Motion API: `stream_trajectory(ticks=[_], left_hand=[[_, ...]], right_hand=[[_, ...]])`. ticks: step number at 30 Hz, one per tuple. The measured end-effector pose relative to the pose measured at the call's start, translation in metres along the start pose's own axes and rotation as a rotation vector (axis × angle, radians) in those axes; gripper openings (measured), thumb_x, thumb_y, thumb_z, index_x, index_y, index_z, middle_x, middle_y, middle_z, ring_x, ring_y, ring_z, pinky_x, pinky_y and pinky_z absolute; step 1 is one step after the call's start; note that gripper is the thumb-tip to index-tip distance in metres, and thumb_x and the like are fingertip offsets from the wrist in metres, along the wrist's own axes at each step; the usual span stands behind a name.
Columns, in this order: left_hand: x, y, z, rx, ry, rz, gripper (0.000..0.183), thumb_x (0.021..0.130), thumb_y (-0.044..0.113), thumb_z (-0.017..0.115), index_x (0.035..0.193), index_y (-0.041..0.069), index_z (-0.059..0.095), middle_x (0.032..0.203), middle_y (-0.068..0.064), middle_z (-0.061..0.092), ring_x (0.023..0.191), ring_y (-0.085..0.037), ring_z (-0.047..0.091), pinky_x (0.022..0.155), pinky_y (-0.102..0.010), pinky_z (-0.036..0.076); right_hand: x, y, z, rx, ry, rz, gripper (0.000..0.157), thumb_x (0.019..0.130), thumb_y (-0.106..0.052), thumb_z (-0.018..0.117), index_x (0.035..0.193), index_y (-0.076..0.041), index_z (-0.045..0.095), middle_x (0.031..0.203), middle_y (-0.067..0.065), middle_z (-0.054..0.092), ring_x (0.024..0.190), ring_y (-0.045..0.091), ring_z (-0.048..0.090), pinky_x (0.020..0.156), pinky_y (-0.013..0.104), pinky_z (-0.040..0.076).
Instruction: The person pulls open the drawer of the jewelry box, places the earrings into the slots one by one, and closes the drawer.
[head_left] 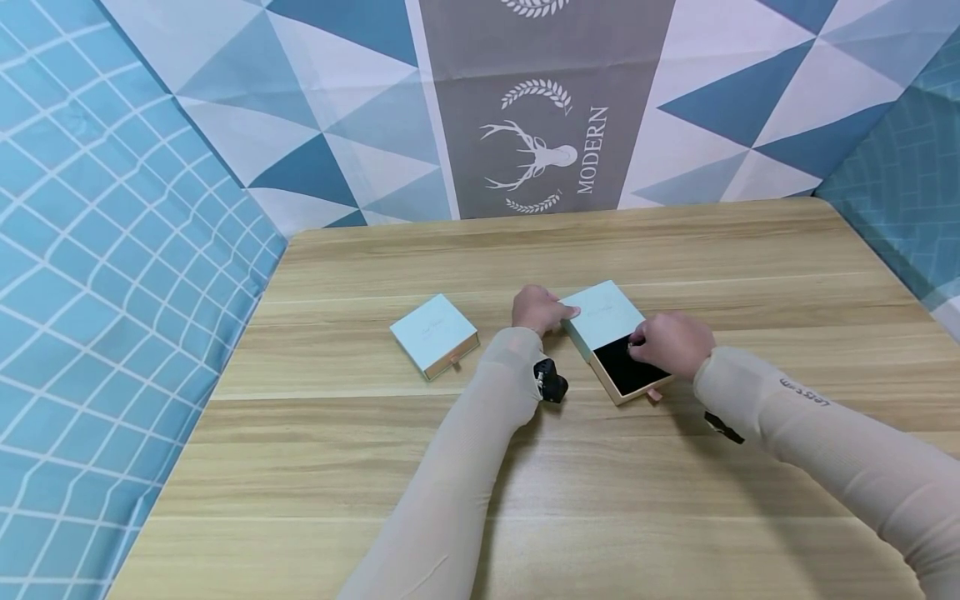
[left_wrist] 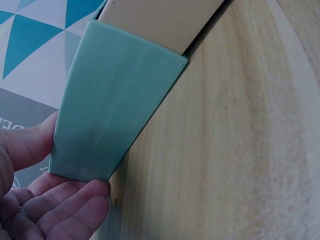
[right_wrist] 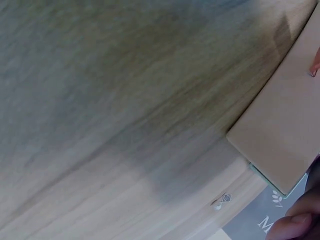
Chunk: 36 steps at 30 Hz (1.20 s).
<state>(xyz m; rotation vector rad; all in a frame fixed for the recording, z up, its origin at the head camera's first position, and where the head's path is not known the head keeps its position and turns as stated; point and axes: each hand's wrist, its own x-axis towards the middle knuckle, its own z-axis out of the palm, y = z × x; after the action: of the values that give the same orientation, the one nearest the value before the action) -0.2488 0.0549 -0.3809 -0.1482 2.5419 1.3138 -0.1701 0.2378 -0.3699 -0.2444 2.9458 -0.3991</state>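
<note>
My left hand [head_left: 540,310] holds the far left end of a pale blue box [head_left: 603,312]. In the left wrist view its thumb lies on the top edge and its fingers curl at the end of the blue sleeve [left_wrist: 115,100]. The box's cream drawer [head_left: 615,392] is pulled partway out, black inside, with a pink ribbon tab [head_left: 655,395] at its front. Over the drawer, my right hand [head_left: 678,343] has thumb and fingertips together, pinching a tiny pale piece [head_left: 631,345]; I cannot tell its kind. The right wrist view shows only part of that hand's fingers [right_wrist: 295,225].
To the left lies a second pale blue box [head_left: 435,329], closed, with its own pink ribbon tab [head_left: 455,364]. A small shiny thing [right_wrist: 223,200] is on the wooden table [head_left: 337,450] beside the open box. Patterned cloth [head_left: 360,100] hangs behind the table.
</note>
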Motion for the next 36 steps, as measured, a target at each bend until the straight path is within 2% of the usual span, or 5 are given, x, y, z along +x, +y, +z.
stream_trajectory(ticks=[12, 16, 21, 30, 36], left_hand=[[0.0, 0.0, 0.0, -0.008, -0.001, -0.004, 0.034, 0.077, 0.02, 0.082, 0.102, 0.001, 0.068, 0.078, -0.004, 0.063, 0.061, -0.013, 0.051, 0.06, -0.026, 0.042], [0.0, -0.001, 0.0, -0.026, -0.003, -0.01, 0.033, 0.078, 0.019, 0.082, 0.101, 0.001, 0.067, 0.077, -0.003, 0.061, 0.061, -0.013, 0.05, 0.059, -0.026, 0.042], [0.001, 0.0, -0.001, -0.028, -0.006, -0.008, 0.032, 0.078, 0.019, 0.082, 0.099, 0.001, 0.068, 0.072, -0.002, 0.06, 0.059, -0.013, 0.05, 0.057, -0.025, 0.041], [0.0, -0.001, 0.0, -0.018, -0.007, -0.012, 0.036, 0.078, 0.02, 0.082, 0.105, 0.001, 0.067, 0.082, -0.004, 0.063, 0.063, -0.013, 0.051, 0.062, -0.026, 0.043], [0.001, 0.0, 0.001, -0.016, -0.009, -0.015, 0.029, 0.077, 0.02, 0.082, 0.095, 0.002, 0.068, 0.066, 0.0, 0.055, 0.057, -0.013, 0.048, 0.057, -0.026, 0.04]], right_hand=[[0.002, 0.003, -0.001, 0.035, -0.038, -0.02, 0.02, 0.085, -0.015, 0.064, 0.098, -0.002, 0.074, 0.1, 0.016, 0.07, 0.078, 0.021, 0.062, 0.064, 0.041, 0.049], [-0.002, 0.01, -0.001, 0.061, -0.004, -0.069, 0.022, 0.083, -0.01, 0.064, 0.102, -0.001, 0.072, 0.104, 0.019, 0.069, 0.089, 0.029, 0.065, 0.066, 0.042, 0.049], [-0.005, 0.015, -0.001, 0.077, 0.022, -0.092, 0.021, 0.085, -0.012, 0.065, 0.102, -0.003, 0.073, 0.105, 0.018, 0.069, 0.089, 0.03, 0.065, 0.06, 0.038, 0.048], [-0.003, 0.01, 0.001, 0.047, 0.059, -0.115, 0.015, 0.084, -0.013, 0.066, 0.094, -0.006, 0.075, 0.095, 0.011, 0.072, 0.085, 0.029, 0.067, 0.064, 0.04, 0.05], [-0.001, 0.008, 0.003, 0.019, 0.065, -0.098, 0.014, 0.084, -0.013, 0.067, 0.093, -0.009, 0.076, 0.095, 0.01, 0.072, 0.083, 0.026, 0.067, 0.062, 0.039, 0.049]])
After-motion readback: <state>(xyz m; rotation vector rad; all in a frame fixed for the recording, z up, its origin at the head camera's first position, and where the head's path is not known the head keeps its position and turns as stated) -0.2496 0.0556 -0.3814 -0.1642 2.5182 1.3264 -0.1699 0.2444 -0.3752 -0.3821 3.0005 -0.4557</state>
